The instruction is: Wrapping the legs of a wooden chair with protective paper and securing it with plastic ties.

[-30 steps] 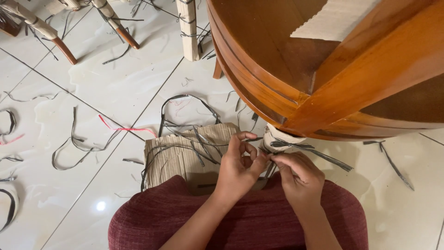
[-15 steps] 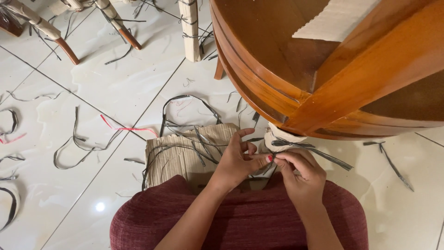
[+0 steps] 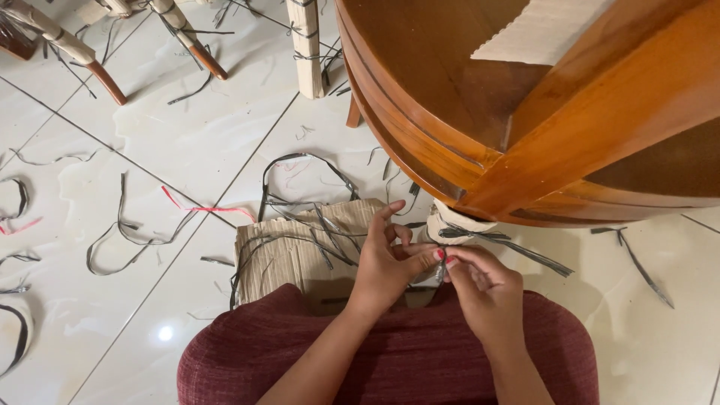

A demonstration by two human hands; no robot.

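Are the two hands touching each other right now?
Touching. The head view shows the left hand thumb tip meeting the right hand fingertips beside the wrapped chair leg, no gap between them.

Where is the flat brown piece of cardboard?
In the head view, the corrugated brown cardboard sheet lies on the white tiled floor, just left of the left hand.

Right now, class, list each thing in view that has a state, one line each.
Left hand: fingers curled, pinching the dark strap.
Right hand: pinching the same strap.
Dark plastic strap: tied round the paper-wrapped leg.
Brown wooden furniture frame: unwrapped above.
Corrugated cardboard sheet: flat on the white tiled floor.
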